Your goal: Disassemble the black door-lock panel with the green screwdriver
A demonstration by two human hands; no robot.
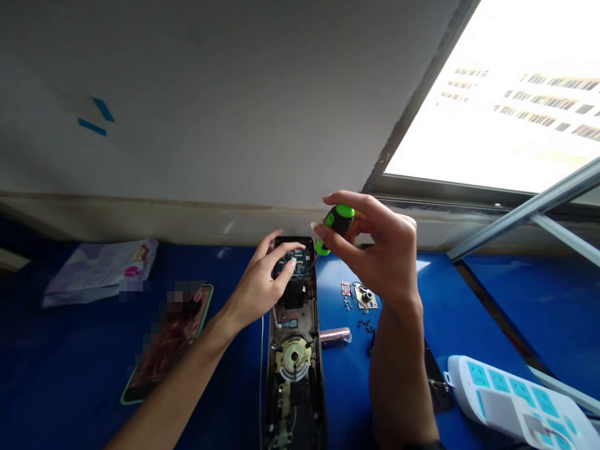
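A long black device casing (307,312) lies open on the blue table, its far end near the wall. Inside it are a blue circuit board (297,267) at the far end and a round metal part (294,357) farther down. My left hand (269,275) rests over the casing's left edge, fingers spread on or just above the board. My right hand (379,240) grips a green and black screwdriver (338,225) by its handle. The screwdriver slants down to the left, with its tip at the casing's right edge beside the board.
Right of the casing lie a pink cylinder (335,337), a small board with a round part (365,295) and several screws (364,325). A white power strip (520,400) stands at the lower right. Left are a phone (206,306) and a plastic packet (100,272).
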